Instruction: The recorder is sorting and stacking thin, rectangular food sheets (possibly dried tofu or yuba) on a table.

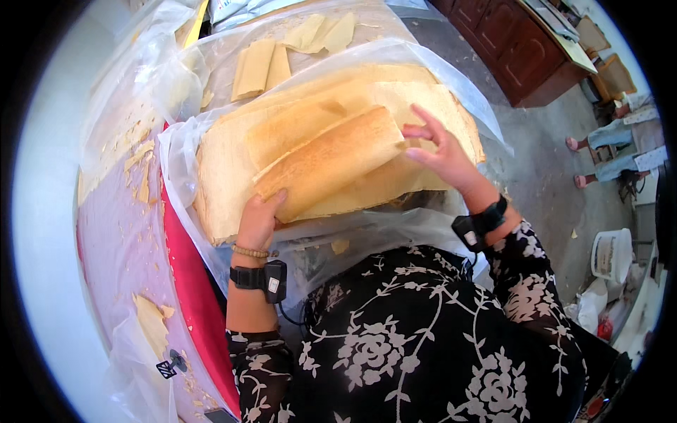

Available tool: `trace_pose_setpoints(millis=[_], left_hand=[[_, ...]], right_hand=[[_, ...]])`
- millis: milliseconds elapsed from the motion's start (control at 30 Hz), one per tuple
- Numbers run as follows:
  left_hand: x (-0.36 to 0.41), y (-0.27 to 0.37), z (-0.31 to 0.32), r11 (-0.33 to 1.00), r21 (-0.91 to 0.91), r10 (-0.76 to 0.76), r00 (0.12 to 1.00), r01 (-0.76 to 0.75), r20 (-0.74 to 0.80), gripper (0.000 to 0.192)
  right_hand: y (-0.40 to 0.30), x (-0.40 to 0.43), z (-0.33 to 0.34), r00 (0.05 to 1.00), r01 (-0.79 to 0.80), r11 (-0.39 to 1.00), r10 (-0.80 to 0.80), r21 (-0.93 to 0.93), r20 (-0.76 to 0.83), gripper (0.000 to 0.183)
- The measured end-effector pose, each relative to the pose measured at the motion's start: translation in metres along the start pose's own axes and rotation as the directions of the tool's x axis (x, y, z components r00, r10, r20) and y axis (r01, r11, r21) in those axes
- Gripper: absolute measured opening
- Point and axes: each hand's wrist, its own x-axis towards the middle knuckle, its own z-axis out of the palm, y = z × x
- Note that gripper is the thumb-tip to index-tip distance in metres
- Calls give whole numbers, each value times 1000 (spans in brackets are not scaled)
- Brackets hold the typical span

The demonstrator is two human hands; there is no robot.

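Note:
A thin tan sheet (330, 158), browner along its upper face and folded or rolled over, lies slantwise on a broad stack of pale yellow sheets (225, 158). The picture does not settle what the sheets are made of. My left hand (261, 214) grips the lower left end of the tan sheet, thumb on top and the other fingers hidden beneath. At the sheet's right end my right hand (436, 145) hovers with fingers spread; whether a fingertip touches the edge I cannot tell. Clear plastic film (182, 153) lies around and under the stack.
Folded sheet pieces (254, 69) lie beyond the stack. Flakes (140, 174) litter the pale cloth at left, beside a red strip (182, 254). A dark wooden cabinet (521, 50) stands at upper right. Another person (616, 140) is at far right, above a white bucket (611, 256).

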Motion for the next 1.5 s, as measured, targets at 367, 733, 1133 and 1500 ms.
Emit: trace_pose_setpoints(millis=[367, 733, 1133, 1500], left_hand=[[31, -32, -13, 834, 541, 198, 974, -107, -111, 32], [-7, 24, 53, -23, 962, 624, 748, -273, 227, 45], [-4, 9, -17, 912, 396, 42, 984, -108, 173, 28], [28, -20, 35, 314, 947, 625, 734, 76, -266, 26]], right_hand=[[-28, -3, 62, 953, 212, 261, -270, -942, 139, 56], [-7, 11, 63, 764, 612, 563, -240, -555, 599, 46], [2, 33, -15, 825, -262, 954, 299, -144, 481, 17], [13, 38, 45, 967, -251, 679, 207, -690, -147, 29]])
